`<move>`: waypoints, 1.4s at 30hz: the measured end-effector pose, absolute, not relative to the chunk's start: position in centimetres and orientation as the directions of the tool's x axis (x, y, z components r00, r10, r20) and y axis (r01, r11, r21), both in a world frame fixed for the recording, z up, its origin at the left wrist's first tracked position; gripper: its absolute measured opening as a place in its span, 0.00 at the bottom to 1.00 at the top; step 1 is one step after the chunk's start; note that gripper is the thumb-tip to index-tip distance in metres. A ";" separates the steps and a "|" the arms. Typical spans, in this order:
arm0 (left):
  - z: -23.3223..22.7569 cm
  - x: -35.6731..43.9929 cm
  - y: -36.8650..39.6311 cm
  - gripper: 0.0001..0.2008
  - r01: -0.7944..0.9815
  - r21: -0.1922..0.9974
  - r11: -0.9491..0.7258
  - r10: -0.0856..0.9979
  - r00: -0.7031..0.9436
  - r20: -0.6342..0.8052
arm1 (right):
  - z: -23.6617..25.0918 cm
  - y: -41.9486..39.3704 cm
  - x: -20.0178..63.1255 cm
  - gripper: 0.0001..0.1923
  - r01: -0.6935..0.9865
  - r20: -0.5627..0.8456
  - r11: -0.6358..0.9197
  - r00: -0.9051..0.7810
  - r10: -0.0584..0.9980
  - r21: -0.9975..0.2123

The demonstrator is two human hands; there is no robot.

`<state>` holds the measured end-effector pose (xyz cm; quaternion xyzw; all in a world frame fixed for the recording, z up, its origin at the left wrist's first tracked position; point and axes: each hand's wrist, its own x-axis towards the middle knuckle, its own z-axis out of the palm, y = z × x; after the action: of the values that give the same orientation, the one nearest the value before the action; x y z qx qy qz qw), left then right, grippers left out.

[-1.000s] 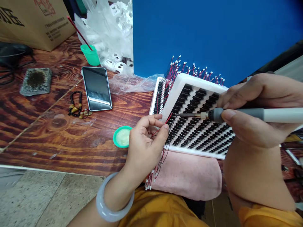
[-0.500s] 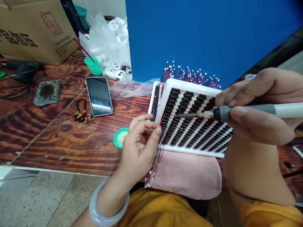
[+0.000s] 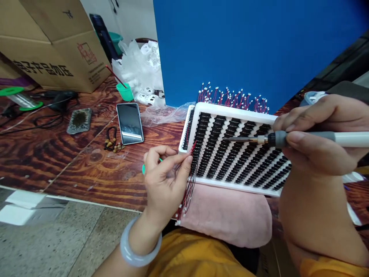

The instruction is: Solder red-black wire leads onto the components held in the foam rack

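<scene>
My right hand (image 3: 319,134) grips a soldering iron (image 3: 308,139) by its grey and white handle, its tip pointing left over the tray. The white tray (image 3: 239,109) leans at a slant and carries rows of small black round parts (image 3: 215,132). At its left edge my left hand (image 3: 168,175) pinches thin red and black wires between thumb and forefinger. A bundle of wires (image 3: 188,192) with white connectors hangs down beside that hand. Behind, a second white tray (image 3: 182,145) is mostly hidden, and more connector wires (image 3: 233,96) stick up there.
A pink cloth (image 3: 227,215) lies at the front edge. To the left are a phone (image 3: 129,123), a bead bracelet (image 3: 111,140), a tip-cleaning pad (image 3: 79,120), a green cup (image 3: 125,92), a solder spool (image 3: 21,99) and a cardboard box (image 3: 63,54). A blue panel (image 3: 245,46) stands behind.
The view has shifted, showing more of the left side. My left fingers have closed more tightly on the wires at the tray's edge. The soldering iron's tip sits slightly farther right over the tray.
</scene>
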<state>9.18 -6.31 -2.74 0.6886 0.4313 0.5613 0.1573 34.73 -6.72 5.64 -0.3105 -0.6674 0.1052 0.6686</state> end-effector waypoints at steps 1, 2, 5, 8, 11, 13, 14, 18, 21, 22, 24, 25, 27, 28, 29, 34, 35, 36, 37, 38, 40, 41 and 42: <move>-2.8 9.1 -6.4 0.09 0.440 0.662 -0.607 0.739 0.008 0.673 | 5.6 -6.7 34.9 0.06 0.259 0.822 0.784 0.091 0.562 -0.565; -2.7 9.1 -6.6 0.11 0.441 0.641 -0.629 0.722 0.025 0.692 | 5.6 -6.7 35.1 0.06 0.248 0.817 0.781 0.092 0.569 -0.573; -2.4 9.2 -7.0 0.11 0.406 0.653 -0.639 0.735 0.072 0.674 | 5.4 -6.7 35.4 0.06 0.233 0.800 0.767 0.111 0.589 -0.597; -2.0 9.6 -7.3 0.08 0.438 0.686 -0.581 0.783 0.072 0.618 | 5.2 -6.7 35.6 0.06 0.229 0.797 0.765 0.107 0.595 -0.602; -1.7 10.1 -7.5 0.04 0.466 0.737 -0.490 0.844 0.041 0.535 | 5.1 -6.7 35.7 0.06 0.223 0.800 0.771 0.088 0.594 -0.597; -1.6 10.4 -7.4 0.03 0.460 0.766 -0.448 0.872 0.035 0.489 | 5.1 -6.7 35.9 0.06 0.215 0.799 0.773 0.069 0.597 -0.597; -1.5 10.5 -7.4 0.03 0.459 0.771 -0.442 0.877 0.042 0.478 | 5.2 -6.7 35.9 0.06 0.213 0.801 0.776 0.058 0.596 -0.593; -1.4 11.1 -7.1 0.06 0.464 0.763 -0.451 0.879 0.082 0.470 | 5.2 -6.6 36.1 0.06 0.217 0.801 0.776 0.047 0.597 -0.592; -1.3 11.4 -7.0 0.05 0.426 0.793 -0.435 0.893 0.090 0.442 | 5.2 -6.5 36.1 0.06 0.188 0.798 0.780 0.040 0.601 -0.597; -1.3 11.4 -7.1 0.05 0.414 0.803 -0.429 0.897 0.090 0.432 | 5.1 -6.5 36.1 0.06 0.181 0.796 0.779 0.041 0.604 -0.600; -1.2 11.4 -7.2 0.04 0.408 0.810 -0.421 0.902 0.088 0.423 | 5.1 -6.4 36.1 0.06 0.170 0.785 0.769 0.051 0.617 -0.616; -1.2 11.2 -7.2 0.03 0.415 0.808 -0.418 0.902 0.086 0.423 | 5.1 -6.4 36.1 0.06 0.163 0.778 0.763 0.059 0.625 -0.626; -1.1 10.9 -7.3 0.03 0.430 0.806 -0.406 0.907 0.081 0.413 | 5.1 -6.4 36.2 0.06 0.154 0.764 0.749 0.075 0.641 -0.644; -1.0 10.6 -7.3 0.03 0.441 0.803 -0.400 0.908 0.074 0.411 | 5.1 -6.3 36.3 0.05 0.149 0.760 0.746 0.082 0.645 -0.649; -0.9 10.4 -7.3 0.04 0.460 0.793 -0.400 0.905 0.059 0.422 | 5.1 -6.3 36.3 0.05 0.146 0.762 0.748 0.083 0.642 -0.647; -0.6 9.3 -7.4 0.07 0.488 0.787 -0.377 0.894 -0.031 0.448 | 5.2 -6.0 36.4 0.06 0.164 0.805 0.789 0.060 0.591 -0.592; -0.5 9.2 -7.4 0.07 0.455 0.818 -0.353 0.911 -0.033 0.412 | 5.2 -6.0 36.4 0.06 0.179 0.805 0.787 0.059 0.590 -0.590; -0.4 9.2 -7.5 0.06 0.423 0.843 -0.333 0.925 -0.027 0.379 | 5.1 -6.0 36.4 0.06 0.192 0.808 0.787 0.059 0.587 -0.586; -0.3 9.1 -7.6 0.06 0.402 0.857 -0.322 0.933 -0.019 0.359 | 5.1 -6.1 36.4 0.06 0.201 0.810 0.788 0.054 0.584 -0.582; -0.3 9.2 -7.6 0.05 0.391 0.864 -0.318 0.937 -0.009 0.349 | 5.1 -6.1 36.4 0.06 0.207 0.813 0.790 0.053 0.580 -0.577; -0.2 9.4 -7.7 0.04 0.374 0.871 -0.319 0.940 0.009 0.340 | 4.9 -6.2 36.4 0.06 0.216 0.820 0.796 0.052 0.570 -0.566; -0.2 9.6 -7.8 0.04 0.363 0.874 -0.321 0.940 0.014 0.340 | 4.9 -6.2 36.5 0.06 0.219 0.823 0.798 0.053 0.565 -0.562; -0.2 9.8 -7.8 0.03 0.351 0.878 -0.324 0.940 0.015 0.341 | 4.8 -6.2 36.5 0.06 0.222 0.825 0.799 0.051 0.563 -0.559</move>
<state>9.76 -7.77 -0.19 0.6470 0.4990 0.4934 0.2983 36.50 -6.17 4.82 -0.2900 -0.6768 0.1284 0.6644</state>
